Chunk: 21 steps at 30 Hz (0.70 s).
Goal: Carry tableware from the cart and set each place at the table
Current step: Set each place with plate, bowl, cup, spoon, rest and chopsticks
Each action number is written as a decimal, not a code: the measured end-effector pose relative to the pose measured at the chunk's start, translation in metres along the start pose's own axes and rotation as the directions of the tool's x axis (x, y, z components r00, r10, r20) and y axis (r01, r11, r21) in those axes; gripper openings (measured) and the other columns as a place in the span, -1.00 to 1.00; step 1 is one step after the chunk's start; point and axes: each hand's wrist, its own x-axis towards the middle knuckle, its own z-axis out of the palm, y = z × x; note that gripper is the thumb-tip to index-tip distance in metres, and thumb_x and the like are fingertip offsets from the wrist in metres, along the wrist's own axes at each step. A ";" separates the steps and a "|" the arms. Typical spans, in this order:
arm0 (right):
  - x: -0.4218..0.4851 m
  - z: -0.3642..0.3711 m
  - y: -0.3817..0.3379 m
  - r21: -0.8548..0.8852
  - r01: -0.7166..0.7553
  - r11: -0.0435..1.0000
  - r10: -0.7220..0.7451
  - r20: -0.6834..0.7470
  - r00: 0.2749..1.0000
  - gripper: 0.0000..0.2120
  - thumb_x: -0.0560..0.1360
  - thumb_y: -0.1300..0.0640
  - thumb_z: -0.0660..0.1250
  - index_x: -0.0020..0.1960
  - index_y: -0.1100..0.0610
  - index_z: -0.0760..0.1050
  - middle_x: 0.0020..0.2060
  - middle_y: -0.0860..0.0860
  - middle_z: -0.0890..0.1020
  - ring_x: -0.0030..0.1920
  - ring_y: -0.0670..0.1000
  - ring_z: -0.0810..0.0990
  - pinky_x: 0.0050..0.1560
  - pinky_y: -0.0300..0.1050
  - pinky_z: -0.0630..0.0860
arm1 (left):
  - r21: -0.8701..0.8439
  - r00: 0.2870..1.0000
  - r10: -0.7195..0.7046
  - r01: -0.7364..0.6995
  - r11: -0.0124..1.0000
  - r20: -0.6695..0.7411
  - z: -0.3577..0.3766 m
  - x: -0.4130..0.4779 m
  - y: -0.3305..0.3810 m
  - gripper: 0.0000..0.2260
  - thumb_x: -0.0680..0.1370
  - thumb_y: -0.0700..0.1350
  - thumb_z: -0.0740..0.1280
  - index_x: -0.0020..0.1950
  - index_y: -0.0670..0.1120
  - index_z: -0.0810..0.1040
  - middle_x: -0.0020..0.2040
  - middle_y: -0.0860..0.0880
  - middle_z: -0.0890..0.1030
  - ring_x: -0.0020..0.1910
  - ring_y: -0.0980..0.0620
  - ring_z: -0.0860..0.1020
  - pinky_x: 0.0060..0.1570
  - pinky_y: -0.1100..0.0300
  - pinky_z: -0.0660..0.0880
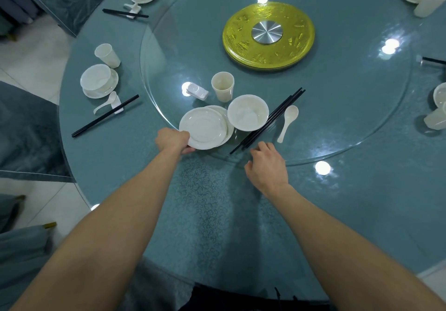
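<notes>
While the left hand [172, 141] pinched the near rim of a round white ceramic plate [204, 127] (stiff, probably slick, breakable), the right hand [268, 167] hovered empty, loosely curled.

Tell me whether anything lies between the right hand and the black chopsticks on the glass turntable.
Nothing visible does. The right hand is just short of the chopsticks' near tips, with only bare turntable glass between. The bowl sits left of them and the spoon right, both clear of the gap.
</notes>
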 end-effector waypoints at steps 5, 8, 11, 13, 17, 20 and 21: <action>0.000 0.001 -0.003 -0.017 0.014 1.000 -0.016 -0.101 0.995 -0.78 0.58 0.11 0.31 -0.18 0.18 0.61 -0.20 0.06 0.55 -0.11 0.16 0.53 -0.10 0.08 0.49 | -0.102 1.000 0.007 -0.004 0.995 0.025 -0.026 -0.004 -0.015 -0.85 0.50 -0.40 0.34 0.00 -0.20 0.54 0.02 -0.21 0.69 -0.30 -0.18 0.75 -0.18 -0.11 0.73; -0.002 0.004 -0.038 0.193 0.085 0.978 -0.057 -0.143 0.988 -0.77 0.65 0.07 0.28 -0.11 0.15 0.57 -0.20 0.03 0.53 -0.21 0.16 0.54 -0.20 0.06 0.51 | -0.123 1.000 0.005 -0.006 0.992 -0.006 -0.055 -0.001 -0.029 -0.77 0.49 -0.40 0.38 0.09 -0.19 0.55 0.05 -0.24 0.68 -0.23 -0.19 0.74 -0.25 -0.06 0.72; 0.000 0.007 -0.085 0.461 0.007 0.887 -0.029 0.041 0.999 -0.72 0.71 -0.05 0.17 0.24 0.11 0.51 -0.06 0.02 0.62 -0.04 0.15 0.60 -0.02 0.10 0.55 | -0.097 0.999 0.006 -0.011 0.995 -0.050 -0.082 0.002 -0.048 -0.76 0.45 -0.41 0.39 0.03 -0.14 0.57 0.03 -0.27 0.69 -0.23 -0.21 0.72 -0.31 -0.09 0.71; 0.002 0.011 -0.116 0.549 -0.091 0.831 -0.045 0.228 0.973 -0.58 0.71 -0.09 0.17 0.46 0.12 0.36 -0.10 -0.04 0.63 0.03 0.13 0.61 0.05 0.08 0.52 | -0.064 0.996 0.011 -0.016 0.998 -0.086 -0.102 0.002 -0.065 -0.76 0.42 -0.41 0.37 -0.03 -0.12 0.59 -0.04 -0.25 0.70 -0.27 -0.20 0.72 -0.30 -0.16 0.71; 0.000 0.036 -0.148 0.521 -0.140 0.842 -0.086 0.386 0.918 -0.56 0.65 0.03 0.28 0.48 0.16 0.36 0.02 0.05 0.67 0.17 0.18 0.61 0.10 0.03 0.50 | -0.023 0.995 -0.011 0.009 1.000 -0.103 -0.127 0.004 -0.102 -0.74 0.40 -0.42 0.39 -0.09 -0.07 0.61 -0.21 -0.19 0.69 -0.35 -0.16 0.70 -0.26 -0.20 0.71; -0.005 0.054 -0.163 0.488 -0.132 0.863 -0.107 0.431 0.896 -0.65 0.61 0.06 0.29 0.36 0.14 0.44 0.05 0.11 0.69 0.11 0.21 0.63 0.08 0.07 0.58 | -0.013 0.994 -0.012 0.010 1.000 -0.105 -0.140 0.008 -0.128 -0.72 0.43 -0.42 0.44 -0.09 -0.04 0.59 -0.19 -0.13 0.64 -0.29 -0.17 0.68 -0.24 -0.22 0.71; -0.006 0.057 -0.165 0.481 -0.125 0.868 -0.114 0.437 0.892 -0.67 0.61 0.06 0.28 0.33 0.14 0.45 0.03 0.11 0.69 0.08 0.21 0.64 0.07 0.08 0.59 | -0.009 0.995 -0.003 0.002 1.000 -0.104 -0.141 0.009 -0.133 -0.73 0.44 -0.42 0.45 -0.09 -0.05 0.59 -0.20 -0.11 0.63 -0.27 -0.16 0.68 -0.23 -0.22 0.71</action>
